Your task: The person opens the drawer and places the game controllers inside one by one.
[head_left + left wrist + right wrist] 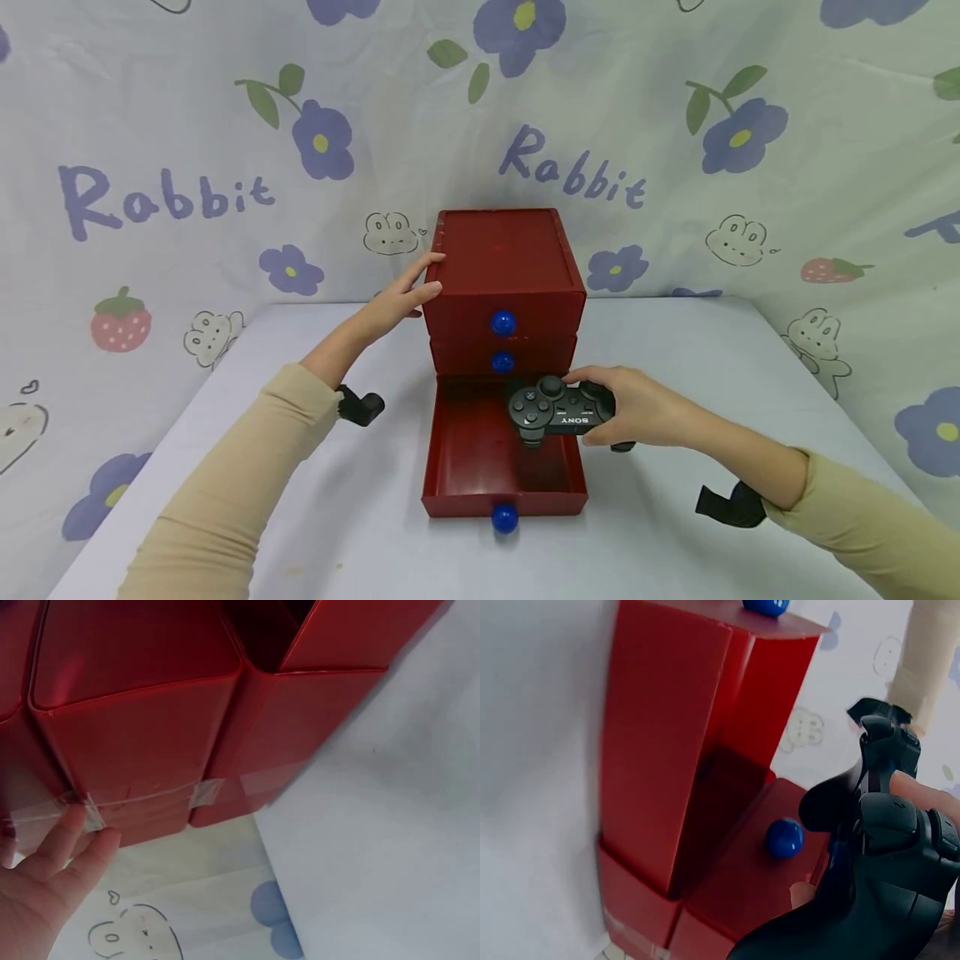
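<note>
A black game controller (564, 407) marked SONY is gripped by my right hand (637, 406), fingers over its far side and thumb at the near side. It hovers above the pulled-out bottom drawer (472, 454) of a red drawer unit (498, 250). In the right wrist view the controller (877, 862) fills the right side, beside the drawer. My left hand (397, 304) rests with spread, fairly straight fingers against the unit's left side. The left wrist view shows those fingers (75, 862) touching the red side wall near clear tape.
Two upper drawers with blue knobs (503, 322) are closed. Another blue knob (505, 518) sits on the open drawer's front. The unit stands on a white table (360, 500) in front of a patterned cloth (420, 125). Black straps (731, 506) hang at both wrists.
</note>
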The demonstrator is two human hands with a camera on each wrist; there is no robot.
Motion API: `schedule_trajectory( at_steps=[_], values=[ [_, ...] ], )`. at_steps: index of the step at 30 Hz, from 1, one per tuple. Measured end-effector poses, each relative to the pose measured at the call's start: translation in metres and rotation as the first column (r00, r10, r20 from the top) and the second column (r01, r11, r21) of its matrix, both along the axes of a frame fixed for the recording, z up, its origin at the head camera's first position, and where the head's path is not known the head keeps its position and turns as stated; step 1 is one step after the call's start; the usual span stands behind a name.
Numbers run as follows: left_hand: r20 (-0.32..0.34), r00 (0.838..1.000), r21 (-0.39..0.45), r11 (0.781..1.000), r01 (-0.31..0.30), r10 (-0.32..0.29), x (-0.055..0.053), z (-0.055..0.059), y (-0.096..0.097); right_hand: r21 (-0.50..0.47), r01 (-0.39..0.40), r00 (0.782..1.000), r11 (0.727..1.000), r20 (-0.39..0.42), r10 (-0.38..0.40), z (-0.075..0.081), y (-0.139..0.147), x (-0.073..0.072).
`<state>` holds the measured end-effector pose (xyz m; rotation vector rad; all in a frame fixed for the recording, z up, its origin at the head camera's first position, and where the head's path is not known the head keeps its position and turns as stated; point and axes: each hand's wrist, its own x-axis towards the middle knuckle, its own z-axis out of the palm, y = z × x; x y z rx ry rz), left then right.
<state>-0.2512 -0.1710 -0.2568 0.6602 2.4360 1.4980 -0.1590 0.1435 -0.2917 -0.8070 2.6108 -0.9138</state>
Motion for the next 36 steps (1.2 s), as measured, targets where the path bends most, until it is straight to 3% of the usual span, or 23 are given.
schedule_trajectory(
  at_steps=[17,28,36],
  values=[
    [-0.009,1.0,-0.004,1.0,-0.003,0.003,-0.001,-0.002,0.0,-0.017,-0.007,1.0,1.0,-0.02,0.007,-0.023,-0.033,-0.005],
    [-0.027,1.0,0.003,1.0,-0.002,0.002,-0.021,-0.02,-0.009,-0.026,-0.031,0.998,0.999,-0.046,0.03,-0.041,-0.049,-0.008],
    [-0.028,1.0,0.017,1.0,0.006,-0.006,-0.023,-0.022,-0.01,-0.012,-0.04,0.998,0.999,-0.048,0.04,-0.056,-0.061,-0.013]
  ],
)
